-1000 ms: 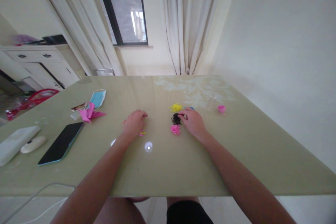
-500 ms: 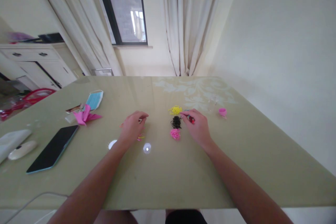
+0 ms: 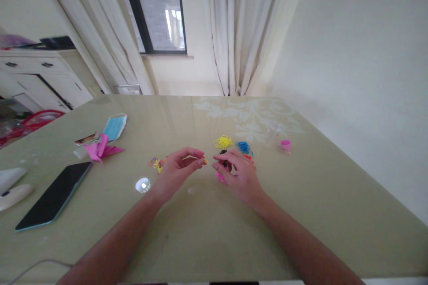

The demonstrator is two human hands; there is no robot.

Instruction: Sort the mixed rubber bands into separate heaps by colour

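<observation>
My left hand [image 3: 179,170] pinches a small yellow rubber band [image 3: 205,161] between thumb and fingertips. Just to its right, my right hand [image 3: 241,173] has thumb and forefinger apart, with nothing seen between them. It hovers over the black pile [image 3: 223,153] and pink pile [image 3: 220,177] of little bands, hiding much of both. Behind it lie a yellow pile [image 3: 223,141] and a blue pile [image 3: 243,147]; a red pile [image 3: 249,159] shows partly past its knuckles. A mixed-colour heap [image 3: 156,164] of bands lies left of my left hand.
A clear, shiny round piece [image 3: 142,185] lies near my left wrist. Farther left are a black-screened phone [image 3: 55,196], a pink folded paper shape [image 3: 102,148], a blue face mask [image 3: 115,127] and white objects [image 3: 16,196]. A small pink cup-like item [image 3: 285,144] stands at right.
My left hand has moved right, bringing the yellow band toward my right hand. My right hand has shifted left over the black and pink piles, uncovering the blue one.
</observation>
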